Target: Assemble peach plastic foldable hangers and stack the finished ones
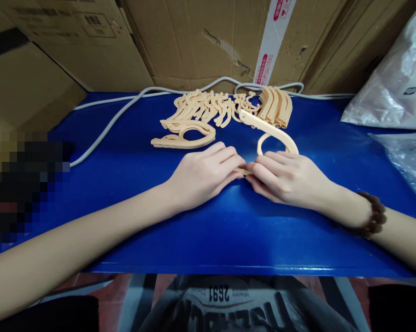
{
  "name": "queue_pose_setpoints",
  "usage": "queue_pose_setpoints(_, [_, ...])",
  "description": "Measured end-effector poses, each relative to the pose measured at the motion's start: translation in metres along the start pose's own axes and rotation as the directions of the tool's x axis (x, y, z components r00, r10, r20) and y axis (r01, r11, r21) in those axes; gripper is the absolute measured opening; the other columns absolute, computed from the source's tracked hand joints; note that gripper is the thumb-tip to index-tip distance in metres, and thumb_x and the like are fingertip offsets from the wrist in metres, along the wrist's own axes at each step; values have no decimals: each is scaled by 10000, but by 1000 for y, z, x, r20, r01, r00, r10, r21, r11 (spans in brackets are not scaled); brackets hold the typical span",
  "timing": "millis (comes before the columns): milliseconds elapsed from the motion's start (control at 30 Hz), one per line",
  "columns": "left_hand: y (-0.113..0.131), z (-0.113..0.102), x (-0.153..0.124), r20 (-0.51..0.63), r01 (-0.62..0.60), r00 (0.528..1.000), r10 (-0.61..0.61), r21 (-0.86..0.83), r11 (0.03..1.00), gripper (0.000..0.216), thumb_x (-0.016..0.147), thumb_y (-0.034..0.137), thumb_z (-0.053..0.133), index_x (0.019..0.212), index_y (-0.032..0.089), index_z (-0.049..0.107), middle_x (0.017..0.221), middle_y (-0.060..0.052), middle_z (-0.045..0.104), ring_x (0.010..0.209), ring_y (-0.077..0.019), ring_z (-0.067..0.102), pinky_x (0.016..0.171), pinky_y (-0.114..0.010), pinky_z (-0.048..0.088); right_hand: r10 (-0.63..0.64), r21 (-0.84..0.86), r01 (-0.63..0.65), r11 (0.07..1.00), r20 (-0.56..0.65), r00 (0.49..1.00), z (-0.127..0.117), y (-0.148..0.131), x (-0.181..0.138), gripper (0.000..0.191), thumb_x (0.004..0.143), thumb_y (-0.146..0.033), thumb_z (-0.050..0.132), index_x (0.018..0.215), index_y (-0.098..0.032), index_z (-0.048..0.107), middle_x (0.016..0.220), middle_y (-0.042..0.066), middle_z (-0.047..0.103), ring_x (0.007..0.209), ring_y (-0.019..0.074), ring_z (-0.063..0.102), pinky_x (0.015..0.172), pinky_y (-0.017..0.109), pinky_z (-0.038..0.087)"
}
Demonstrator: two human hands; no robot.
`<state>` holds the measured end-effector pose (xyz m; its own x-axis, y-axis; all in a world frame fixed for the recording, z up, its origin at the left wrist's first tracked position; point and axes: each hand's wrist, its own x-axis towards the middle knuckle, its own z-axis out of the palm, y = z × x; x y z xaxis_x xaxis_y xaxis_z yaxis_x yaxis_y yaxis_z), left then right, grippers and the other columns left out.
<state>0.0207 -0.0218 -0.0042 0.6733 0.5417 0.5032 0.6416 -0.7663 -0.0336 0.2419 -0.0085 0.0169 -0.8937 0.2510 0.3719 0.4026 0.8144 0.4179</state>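
Note:
Close together over the blue table [201, 240], my two hands pinch a small beige piece between their fingertips. My left hand [206, 175] is closed on its left end and covers most of it. My right hand [287, 180] is closed round a beige folding clothes hanger [272, 128], whose curved arm and rounded loop stick out above the knuckles. Whether the pinched piece belongs to this hanger is hidden by the fingers. Just beyond my left hand lies a folded hanger [185, 140]. Farther back are a heap of loose hooked hanger parts [208, 105] and a stack of curved hanger arms [276, 107].
Cardboard boxes [194, 41] stand along the back edge, with another box [31, 87] at the left. A white cable [104, 133] runs across the table's left and back. Plastic bags [394, 83] sit at the right. The table's front edge [208, 269] is near my body.

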Motion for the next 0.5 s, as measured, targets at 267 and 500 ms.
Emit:
queue_pose_setpoints(267, [0,-2,0,-21,21,1000,-21,-10,1000,205,1008,317,506,968,160,632,914,-19,685,850,-184,614,725,-290,472,-4,54,4,999,-6,1000,2,1,-1,235,992,-238,435,839,-156,593,710,24,602,609,145,503,614,279,417])
queue_pose_setpoints(500, [0,-2,0,-3,43,999,-44,-42,998,215,990,367,544,933,176,625,887,-6,679,828,-169,601,680,-281,453,-7,150,3,989,28,1000,4,1,-4,191,982,-212,425,873,-160,573,728,17,581,599,141,498,597,272,417])
